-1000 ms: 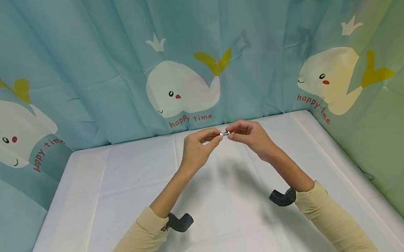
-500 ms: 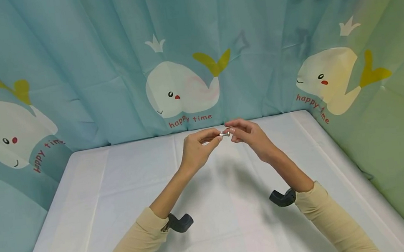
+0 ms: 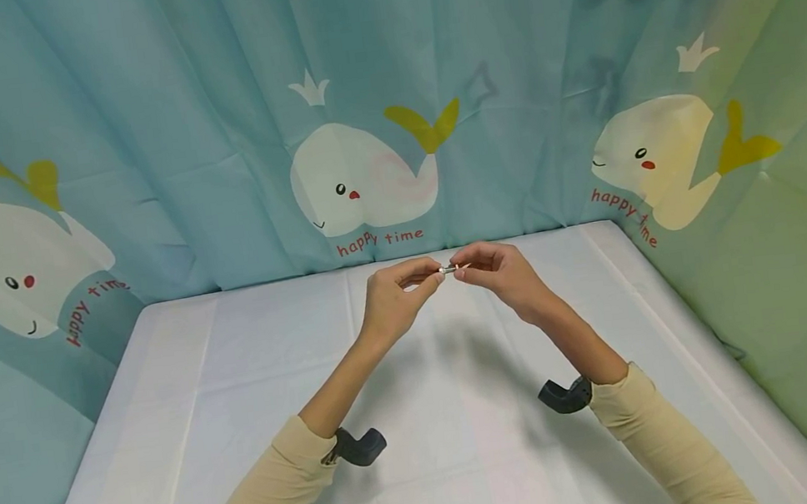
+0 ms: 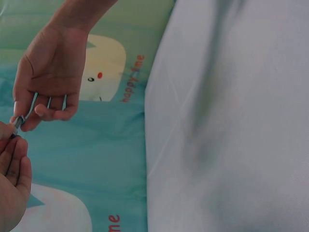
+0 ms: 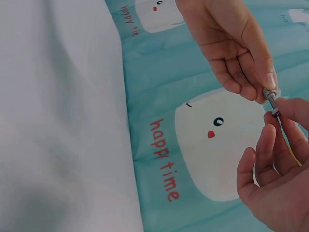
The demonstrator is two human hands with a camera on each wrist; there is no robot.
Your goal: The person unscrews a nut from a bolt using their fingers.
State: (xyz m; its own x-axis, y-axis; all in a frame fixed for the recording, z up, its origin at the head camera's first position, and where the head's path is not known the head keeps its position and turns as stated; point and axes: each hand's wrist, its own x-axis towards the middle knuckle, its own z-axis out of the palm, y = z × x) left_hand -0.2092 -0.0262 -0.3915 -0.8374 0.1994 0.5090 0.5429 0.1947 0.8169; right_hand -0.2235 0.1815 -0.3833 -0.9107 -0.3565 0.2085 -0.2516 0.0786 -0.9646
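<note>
A small silver bolt (image 5: 273,100) lies level between both hands above the far part of the table. My left hand (image 3: 394,299) pinches its thick head end between thumb and forefinger; the other fingers curl loosely in the left wrist view. Toward the right end of the threaded shaft sits a small nut (image 5: 276,112). My right hand (image 3: 503,277) pinches that nut end with thumb and forefinger. Fingertips partly cover both ends of the bolt.
A white cloth covers the table (image 3: 274,369). Blue-green curtains (image 3: 223,139) with printed whales hang behind and at the sides. Each wrist wears a black camera mount (image 3: 361,446) near a beige sleeve (image 3: 272,478).
Half a second ago my right fingers were spread off the nut end, showing more of the bolt. Now they pinch it again, as one second ago. The left hand keeps its hold.
</note>
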